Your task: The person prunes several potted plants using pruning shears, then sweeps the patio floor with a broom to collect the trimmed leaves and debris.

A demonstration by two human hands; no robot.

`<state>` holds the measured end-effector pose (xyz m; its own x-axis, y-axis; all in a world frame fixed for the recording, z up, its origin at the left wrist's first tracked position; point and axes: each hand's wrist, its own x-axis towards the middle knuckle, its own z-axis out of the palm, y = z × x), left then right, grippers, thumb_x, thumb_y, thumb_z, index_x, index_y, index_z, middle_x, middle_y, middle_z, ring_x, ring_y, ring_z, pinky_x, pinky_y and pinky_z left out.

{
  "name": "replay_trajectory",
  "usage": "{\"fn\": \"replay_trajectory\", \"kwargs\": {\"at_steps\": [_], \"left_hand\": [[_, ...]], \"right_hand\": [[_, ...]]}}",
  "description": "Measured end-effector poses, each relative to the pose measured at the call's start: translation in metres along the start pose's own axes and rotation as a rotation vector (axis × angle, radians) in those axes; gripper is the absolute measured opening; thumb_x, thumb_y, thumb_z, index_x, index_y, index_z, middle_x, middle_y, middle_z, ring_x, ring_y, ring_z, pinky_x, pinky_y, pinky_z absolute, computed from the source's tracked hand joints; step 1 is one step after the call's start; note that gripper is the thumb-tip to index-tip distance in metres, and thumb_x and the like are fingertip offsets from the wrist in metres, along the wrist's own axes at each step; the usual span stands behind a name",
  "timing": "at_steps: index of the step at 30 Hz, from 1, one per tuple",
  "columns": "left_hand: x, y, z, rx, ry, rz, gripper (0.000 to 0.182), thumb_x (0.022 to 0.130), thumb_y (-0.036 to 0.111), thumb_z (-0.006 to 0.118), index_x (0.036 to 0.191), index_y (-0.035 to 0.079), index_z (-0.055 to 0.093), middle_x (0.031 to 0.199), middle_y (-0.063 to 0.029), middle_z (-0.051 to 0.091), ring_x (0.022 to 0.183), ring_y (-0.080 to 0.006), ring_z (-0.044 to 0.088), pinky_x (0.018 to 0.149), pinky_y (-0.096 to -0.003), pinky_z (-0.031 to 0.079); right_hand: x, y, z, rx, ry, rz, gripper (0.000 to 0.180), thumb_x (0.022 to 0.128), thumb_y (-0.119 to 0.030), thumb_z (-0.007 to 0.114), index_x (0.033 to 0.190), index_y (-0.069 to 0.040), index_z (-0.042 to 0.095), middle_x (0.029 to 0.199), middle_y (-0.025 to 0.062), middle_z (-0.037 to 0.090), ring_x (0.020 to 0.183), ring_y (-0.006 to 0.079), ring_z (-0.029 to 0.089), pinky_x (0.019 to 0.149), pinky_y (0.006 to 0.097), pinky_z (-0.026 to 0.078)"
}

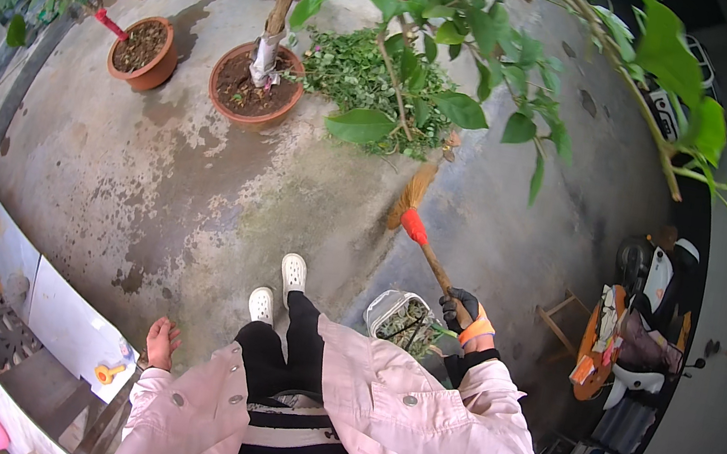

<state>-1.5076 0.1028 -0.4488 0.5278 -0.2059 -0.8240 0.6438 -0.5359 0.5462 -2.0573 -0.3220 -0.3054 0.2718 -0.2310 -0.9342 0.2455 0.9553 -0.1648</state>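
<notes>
My right hand (460,310), in a dark glove with an orange cuff, grips the wooden handle of a broom (434,261). The broom's straw bristles (413,195), bound in red at the neck, reach the concrete beside a heap of cut green leaves and twigs (387,93). Below the handle stands a clear plastic bin (381,310) holding leaf clippings (410,328). Bare and apart from anything, my left hand (162,341) hangs by my side with its fingers loosely curled.
Two potted plants in terracotta pots (167,57) (216,91) stand ahead, and leafy branches (471,27) overhang the view. A low white panel wall (67,313) runs along the left. To the right are an orange table (589,373) with things on it and a parked scooter (657,279).
</notes>
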Motion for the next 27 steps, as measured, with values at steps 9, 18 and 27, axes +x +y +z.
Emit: {"fn": "replay_trajectory", "kwargs": {"at_steps": [9, 18, 27], "left_hand": [[0.033, 0.057, -0.01, 0.189, 0.035, 0.076, 0.03, 0.089, 0.027, 0.056, 0.114, 0.01, 0.054, 0.096, -0.0038, 0.061, 0.076, -0.0157, 0.061, 0.051, -0.0267, 0.049], [0.076, 0.083, 0.106, 0.11, -0.204, 0.193, 0.01, 0.089, 0.015, 0.052, 0.088, 0.005, 0.053, 0.074, -0.0053, 0.054, 0.064, -0.0173, 0.054, 0.054, -0.0307, 0.047], [-0.103, 0.167, 0.474, 0.544, -0.429, 0.242, 0.04, 0.093, 0.024, 0.053, 0.128, 0.007, 0.046, 0.117, -0.0099, 0.057, 0.098, -0.0187, 0.058, 0.078, -0.0306, 0.049]], "right_hand": [[0.021, 0.01, -0.114, 0.476, -0.033, -0.218, 0.015, 0.081, -0.016, 0.06, 0.078, -0.008, 0.049, 0.058, 0.0039, 0.051, 0.047, 0.0179, 0.05, 0.042, 0.0279, 0.041], [0.134, -0.088, -0.197, 0.644, 0.056, -0.58, 0.011, 0.079, -0.013, 0.062, 0.077, -0.011, 0.052, 0.061, 0.0024, 0.053, 0.055, 0.0158, 0.053, 0.054, 0.029, 0.046], [0.153, -0.268, -0.16, 0.406, -0.236, -0.279, 0.017, 0.083, -0.021, 0.058, 0.074, -0.008, 0.05, 0.054, -0.0002, 0.048, 0.044, 0.0125, 0.048, 0.04, 0.0253, 0.039]]}}
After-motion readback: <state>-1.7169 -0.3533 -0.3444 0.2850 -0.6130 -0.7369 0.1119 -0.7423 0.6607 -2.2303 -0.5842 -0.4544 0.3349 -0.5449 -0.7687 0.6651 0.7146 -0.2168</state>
